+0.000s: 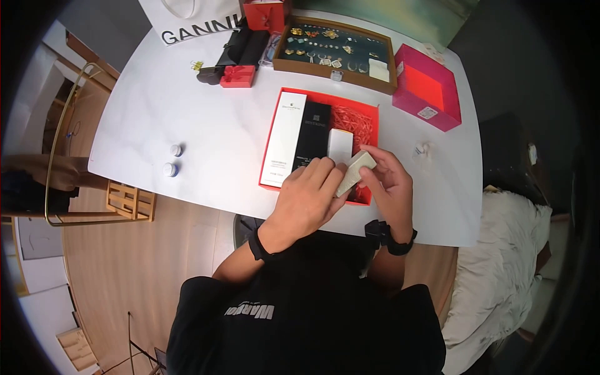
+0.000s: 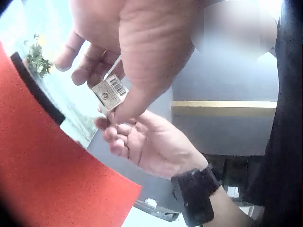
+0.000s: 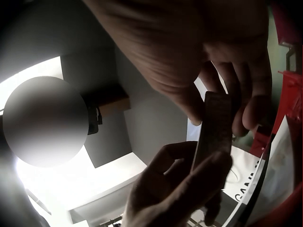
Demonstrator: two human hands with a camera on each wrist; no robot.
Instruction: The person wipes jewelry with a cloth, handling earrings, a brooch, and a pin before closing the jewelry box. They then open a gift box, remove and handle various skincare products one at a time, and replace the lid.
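Observation:
In the head view a small cream carton (image 1: pixel 357 174) is held between both hands, over the front edge of an open red gift box (image 1: pixel 373 131). My left hand (image 1: pixel 306 199) grips its near end, and in the left wrist view a barcode shows on the carton's end face. The right hand (image 1: pixel 394 184) pinches the far end, with the thumb on one side and fingertips on the other. Inside the gift box lie a tall white box (image 1: pixel 287 134), a black box (image 1: pixel 317 128) partly behind the left hand, a smaller white box (image 1: pixel 340 144) and red paper shreds (image 1: pixel 353 120).
A jewellery case (image 1: pixel 334 47) stands at the back, beside a pink box lid (image 1: pixel 400 94). Two small white-capped jars (image 1: pixel 173 160) sit at left. A black pouch (image 1: pixel 240 47), a small red box (image 1: pixel 238 76) and a white paper bag (image 1: pixel 194 22) stand back left.

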